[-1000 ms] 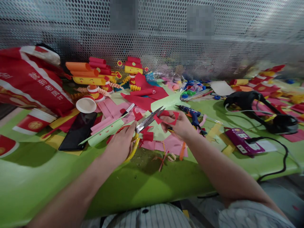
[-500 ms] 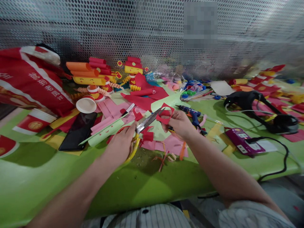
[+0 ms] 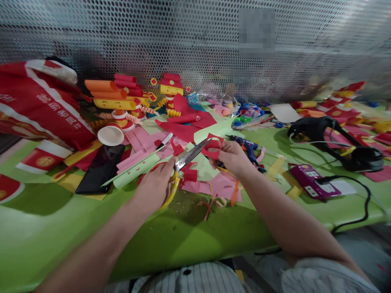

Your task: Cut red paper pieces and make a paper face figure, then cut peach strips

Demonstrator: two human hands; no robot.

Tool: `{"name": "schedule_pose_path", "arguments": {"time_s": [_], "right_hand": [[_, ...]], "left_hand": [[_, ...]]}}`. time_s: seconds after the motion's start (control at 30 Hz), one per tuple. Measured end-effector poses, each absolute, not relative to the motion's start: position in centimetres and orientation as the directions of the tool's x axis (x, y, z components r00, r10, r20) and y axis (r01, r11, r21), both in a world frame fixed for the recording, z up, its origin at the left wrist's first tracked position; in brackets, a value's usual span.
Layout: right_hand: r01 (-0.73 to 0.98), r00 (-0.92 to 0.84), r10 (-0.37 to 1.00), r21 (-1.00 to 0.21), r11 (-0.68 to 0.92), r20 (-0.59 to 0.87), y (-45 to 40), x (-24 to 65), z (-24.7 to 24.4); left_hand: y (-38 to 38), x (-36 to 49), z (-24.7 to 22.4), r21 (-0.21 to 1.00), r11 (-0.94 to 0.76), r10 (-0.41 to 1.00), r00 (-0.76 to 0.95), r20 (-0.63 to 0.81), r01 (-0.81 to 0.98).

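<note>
Left hand (image 3: 156, 183) is curled round the scissors (image 3: 192, 155), their long axis slanting forward and right; at their tips is the red paper (image 3: 212, 155), pinched by the right hand (image 3: 234, 158), the nearer hand to it

And round it comes! The red paper (image 3: 212, 155) has turned in the fingers of the right hand (image 3: 232, 158): a second ago it lay stretched sideways, one corner jutting right, over the fingers; now it stands more upright, the cut-out loop below a raised corner, with the fingers at its right edge. Watch the scissors (image 3: 193, 154) too: their tips poked out above the paper's upper edge, and now that raised corner rides higher than they do. Most of the swing had come by half a second ago, just a slight tilt since. Over on the right, a paper figure (image 3: 336, 106) has edged slightly left!
</note>
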State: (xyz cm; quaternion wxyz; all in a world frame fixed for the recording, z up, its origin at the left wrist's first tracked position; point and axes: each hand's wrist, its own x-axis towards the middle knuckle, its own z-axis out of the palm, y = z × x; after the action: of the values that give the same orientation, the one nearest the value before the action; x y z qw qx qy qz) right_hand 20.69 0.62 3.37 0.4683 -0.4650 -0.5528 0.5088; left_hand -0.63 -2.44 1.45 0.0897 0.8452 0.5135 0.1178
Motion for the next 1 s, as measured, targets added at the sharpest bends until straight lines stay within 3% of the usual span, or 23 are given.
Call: {"name": "schedule_pose_path", "arguments": {"time_s": [0.33,0.67,0.9,1.0], "right_hand": [[0.07,-0.124,0.991,-0.996,0.051,0.042,0.6,20.8,3.6],[0.143,-0.107,0.994,-0.989,0.048,0.033,0.8,21.1,3.4],[0.349,-0.071,0.991,-0.928,0.129,0.111,0.9,21.7,2.7],[0.238,-0.053,0.998,-0.97,0.053,0.042,1.3,21.7,2.4]], "left_hand": [[-2.5,-0.5,1.6,0.192,-0.449,0.893,0.441,0.088,0.872],[-2.6,-0.5,1.9,0.236,-0.442,0.896,0.441,0.06,0.865],[-2.6,-0.4,2.1,0.213,-0.415,0.909,0.412,0.062,0.884],[-2.6,-0.4,2.3,0.194,-0.355,0.935,0.353,0.047,0.914]]}}
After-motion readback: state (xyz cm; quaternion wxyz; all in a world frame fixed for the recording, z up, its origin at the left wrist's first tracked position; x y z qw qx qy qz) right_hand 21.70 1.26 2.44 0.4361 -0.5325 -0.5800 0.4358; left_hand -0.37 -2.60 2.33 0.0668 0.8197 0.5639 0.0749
